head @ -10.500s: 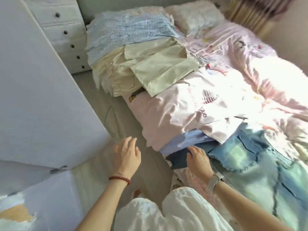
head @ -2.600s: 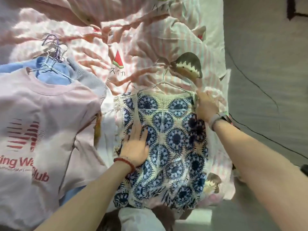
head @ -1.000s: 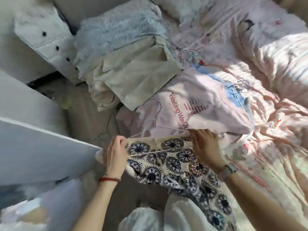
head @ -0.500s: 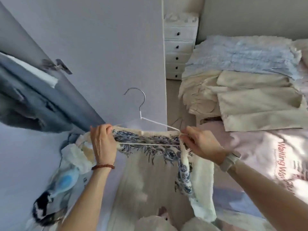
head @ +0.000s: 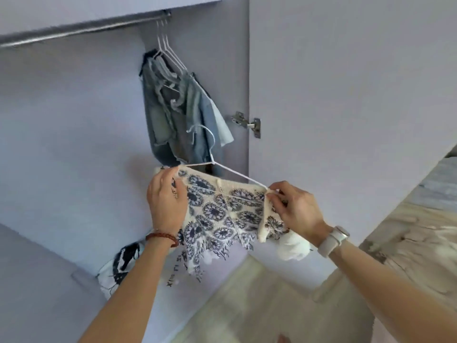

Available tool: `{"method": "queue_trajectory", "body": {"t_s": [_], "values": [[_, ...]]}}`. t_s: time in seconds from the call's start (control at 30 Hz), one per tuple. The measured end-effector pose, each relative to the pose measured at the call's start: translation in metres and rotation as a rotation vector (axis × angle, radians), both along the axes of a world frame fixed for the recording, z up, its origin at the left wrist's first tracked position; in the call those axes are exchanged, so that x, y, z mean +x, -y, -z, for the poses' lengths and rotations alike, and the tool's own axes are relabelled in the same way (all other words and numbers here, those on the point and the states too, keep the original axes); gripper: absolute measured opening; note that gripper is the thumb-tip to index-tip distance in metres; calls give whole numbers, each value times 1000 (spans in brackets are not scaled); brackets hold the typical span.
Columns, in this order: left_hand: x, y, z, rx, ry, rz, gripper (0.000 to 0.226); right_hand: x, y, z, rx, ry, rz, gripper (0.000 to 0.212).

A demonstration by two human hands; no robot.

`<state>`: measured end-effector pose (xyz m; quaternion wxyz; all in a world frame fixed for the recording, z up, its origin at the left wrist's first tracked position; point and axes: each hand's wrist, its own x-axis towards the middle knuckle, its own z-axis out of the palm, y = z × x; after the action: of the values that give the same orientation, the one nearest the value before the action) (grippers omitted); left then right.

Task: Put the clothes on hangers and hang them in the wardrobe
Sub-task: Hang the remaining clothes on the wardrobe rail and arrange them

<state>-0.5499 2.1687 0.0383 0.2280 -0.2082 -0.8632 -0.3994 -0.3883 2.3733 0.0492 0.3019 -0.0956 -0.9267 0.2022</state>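
A cream top with dark blue flower circles [head: 217, 214] hangs on a white wire hanger [head: 231, 172], held up in front of the open wardrobe. My left hand [head: 166, 203] grips the top's left edge together with the hanger's end. My right hand [head: 298, 211] pinches the right end of the hanger and the fabric there. The hanger's hook points up toward the denim clothes. The wardrobe rail [head: 81, 27] runs across the upper left, well above the hook.
Denim garments [head: 178, 115] hang on white hangers at the rail's right end. The open wardrobe door [head: 346, 95] with its hinge [head: 247, 123] stands to the right. A black-and-white patterned cloth [head: 121, 266] lies on the wardrobe floor. Folded bedding [head: 420, 231] shows at the right edge.
I have turned from the bed to the wardrobe's inside. Both hands have lifted the patterned top on its hanger higher, toward the hanging denim.
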Motion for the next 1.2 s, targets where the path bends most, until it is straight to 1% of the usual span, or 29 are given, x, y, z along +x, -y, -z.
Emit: {"method": "queue_trajectory", "body": {"t_s": [0.1, 0.2, 0.33, 0.4, 0.47, 0.57, 0.67, 0.77, 0.9, 1.0, 1.1, 1.2], "values": [[-6, 10, -28, 20, -90, -67, 25, -48, 2, -10, -30, -9, -68, 17], [-19, 14, -64, -33, -282, -167, 26, -98, 8, -23, -79, -28, -131, 20], [-36, 5, -120, -131, -545, -364, 33, -167, 20, -56, -146, -81, -155, 21], [-45, -1, -147, -172, -652, -436, 37, -201, 26, -77, -211, -98, -157, 20], [-57, -5, -172, -231, -712, -502, 44, -233, 30, -96, -336, -92, -158, 19], [-78, -6, -196, -374, -682, -602, 61, -276, 34, -119, -484, -64, -133, 16], [-99, 3, -203, -465, -598, -668, 73, -311, 38, -133, -479, -62, -141, 14], [-114, 9, -198, -565, -641, -768, 73, -343, 39, -141, -481, -7, -172, 15], [-127, 10, -192, -572, -716, -836, 70, -373, 27, -133, -630, 87, -119, 24], [-134, 13, -190, -586, -744, -850, 71, -382, 20, -122, -720, 73, -65, 24], [-136, 12, -190, -580, -739, -861, 73, -380, 21, -113, -703, 52, -82, 23], [-136, 11, -189, -570, -745, -855, 75, -369, 19, -108, -570, 101, -145, 27]]}}
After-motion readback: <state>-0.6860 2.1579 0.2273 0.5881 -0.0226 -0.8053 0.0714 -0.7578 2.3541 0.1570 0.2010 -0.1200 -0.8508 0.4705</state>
